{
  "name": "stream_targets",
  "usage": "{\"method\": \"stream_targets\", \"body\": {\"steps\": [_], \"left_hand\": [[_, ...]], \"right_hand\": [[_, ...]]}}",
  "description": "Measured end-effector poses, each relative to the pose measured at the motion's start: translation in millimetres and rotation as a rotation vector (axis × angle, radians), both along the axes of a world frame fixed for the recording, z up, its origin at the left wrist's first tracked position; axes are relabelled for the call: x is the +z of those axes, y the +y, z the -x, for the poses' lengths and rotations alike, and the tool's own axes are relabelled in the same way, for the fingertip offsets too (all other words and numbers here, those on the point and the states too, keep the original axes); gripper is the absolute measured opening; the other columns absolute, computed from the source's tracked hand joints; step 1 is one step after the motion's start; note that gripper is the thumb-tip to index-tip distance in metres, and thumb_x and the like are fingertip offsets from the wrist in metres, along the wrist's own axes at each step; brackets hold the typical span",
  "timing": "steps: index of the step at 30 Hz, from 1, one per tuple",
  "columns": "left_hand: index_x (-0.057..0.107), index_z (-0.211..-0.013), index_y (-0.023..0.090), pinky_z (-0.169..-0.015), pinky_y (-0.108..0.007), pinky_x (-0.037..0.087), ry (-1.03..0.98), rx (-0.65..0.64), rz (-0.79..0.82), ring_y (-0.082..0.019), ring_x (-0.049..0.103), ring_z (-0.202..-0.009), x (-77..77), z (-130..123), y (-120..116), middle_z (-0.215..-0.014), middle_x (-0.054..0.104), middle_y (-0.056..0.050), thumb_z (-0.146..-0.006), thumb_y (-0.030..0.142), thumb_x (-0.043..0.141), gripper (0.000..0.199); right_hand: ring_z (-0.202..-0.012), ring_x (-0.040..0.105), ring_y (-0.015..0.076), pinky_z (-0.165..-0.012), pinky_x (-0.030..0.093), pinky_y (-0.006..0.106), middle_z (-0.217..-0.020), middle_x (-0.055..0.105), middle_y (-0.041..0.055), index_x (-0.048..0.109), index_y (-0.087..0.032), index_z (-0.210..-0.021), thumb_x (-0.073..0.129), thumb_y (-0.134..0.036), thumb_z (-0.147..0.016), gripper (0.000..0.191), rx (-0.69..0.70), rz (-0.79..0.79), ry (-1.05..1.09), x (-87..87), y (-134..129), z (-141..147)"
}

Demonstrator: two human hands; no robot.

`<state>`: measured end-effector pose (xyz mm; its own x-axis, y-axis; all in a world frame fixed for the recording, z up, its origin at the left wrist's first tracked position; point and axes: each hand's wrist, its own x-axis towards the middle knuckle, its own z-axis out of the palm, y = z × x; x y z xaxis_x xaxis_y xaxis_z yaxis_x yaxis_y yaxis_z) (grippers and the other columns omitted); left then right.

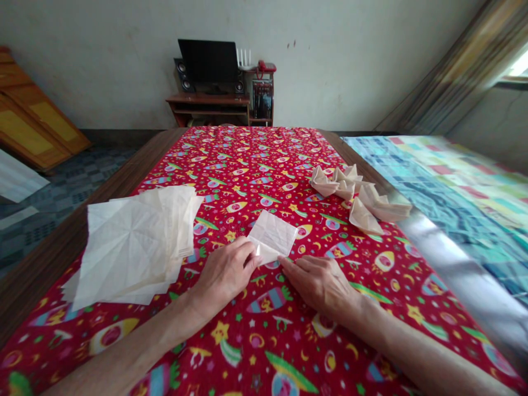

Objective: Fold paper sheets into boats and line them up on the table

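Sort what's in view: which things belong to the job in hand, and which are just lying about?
In the job: left hand, right hand, partly folded paper, creased sheets, pointed paper shapes.

Lying about: monitor, red telephone, wooden cabinet, curtain.

The creased white paper (274, 230) lies askew, partly folded.

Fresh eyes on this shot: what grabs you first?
The bright red rocket-print tablecloth, spreading down the middle of the view. At its center, the left hand pinches a small folded paper while fingers of the right hand touch its near corner. A stack of creased pale sheets lies left; pointed folded-paper pieces cluster at right.
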<state>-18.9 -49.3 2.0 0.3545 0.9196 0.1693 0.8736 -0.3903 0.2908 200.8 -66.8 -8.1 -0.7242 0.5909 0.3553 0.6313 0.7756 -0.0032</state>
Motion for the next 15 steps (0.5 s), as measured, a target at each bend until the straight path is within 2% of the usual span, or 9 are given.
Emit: {"method": "stream_targets", "body": {"steps": [15], "left_hand": [[0.051,-0.069,0.02,-0.057,-0.025,0.033,-0.007,-0.001,0.004,-0.013,0.056,-0.066,0.6,-0.4,-0.6,-0.075,0.057,0.002,-0.087,0.026,0.054,0.019]], "right_hand": [[-0.056,0.054,0.0116,-0.047,0.034,0.025,-0.066,0.062,0.0009,0.056,-0.009,-0.115,0.041,-0.014,-0.092,0.028,-0.033,-0.003,-0.032,-1.4,-1.1,-1.3]]}}
